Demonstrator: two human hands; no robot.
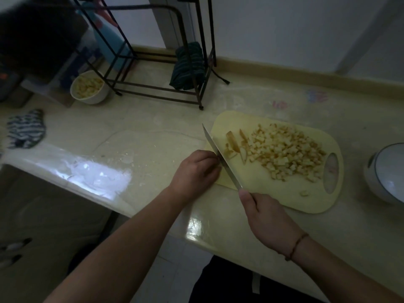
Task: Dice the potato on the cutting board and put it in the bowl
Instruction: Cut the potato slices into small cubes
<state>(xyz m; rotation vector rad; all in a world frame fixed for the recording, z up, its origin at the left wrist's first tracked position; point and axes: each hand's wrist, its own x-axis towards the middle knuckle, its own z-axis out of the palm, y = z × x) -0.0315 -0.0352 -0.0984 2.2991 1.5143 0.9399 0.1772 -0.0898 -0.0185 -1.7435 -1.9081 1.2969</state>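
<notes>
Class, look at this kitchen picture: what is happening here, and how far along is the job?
A person is dicing potato on a yellow cutting board. The right hand grips the knife, its blade angled across the board's left end. The left hand rests with curled fingers beside the blade. Most of the potato is already a pile of cubes; a few longer strips remain uncut. An empty white bowl waits to the right; another bowl further left already holds cubes.

Both forearms are bare, no sleeves showing at all. The right hand (265,217) has a thin braided reddish-brown cord bracelet (295,246) around the wrist. The left hand (194,173) wears nothing. Dark clothing (229,283) below.
</notes>
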